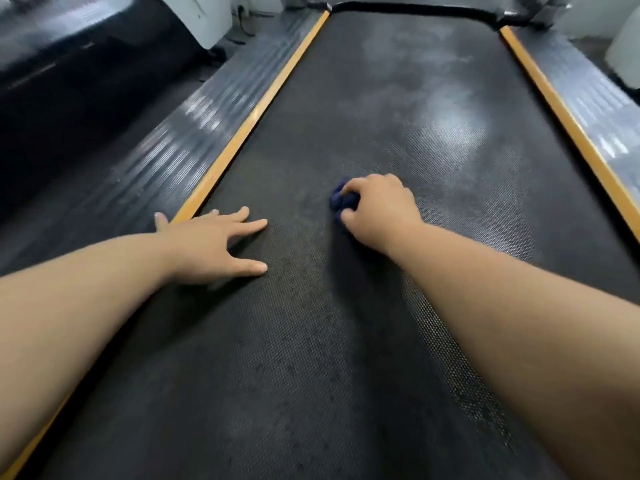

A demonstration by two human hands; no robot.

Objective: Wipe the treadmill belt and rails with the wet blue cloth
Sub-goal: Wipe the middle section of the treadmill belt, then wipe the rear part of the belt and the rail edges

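The black textured treadmill belt [346, 98] runs away from me down the middle of the view. My right hand [377, 211] grips a bunched dark blue cloth [341, 200] and holds it down on the belt near its centre; most of the cloth is hidden under the fingers. My left hand [211, 244] lies flat on the belt with fingers spread, beside the left orange strip [256, 112]. Ribbed grey side rails run along both sides, the left rail [166, 157] and the right rail [595, 105], the latter edged by the right orange strip [568, 123].
A black bar [415, 10] closes the belt's far end. Another dark machine [69, 81] stands to the left, with white casing [207, 15] behind it. A white object [623, 53] sits at the far right. Pale shiny patches mark the belt's far half.
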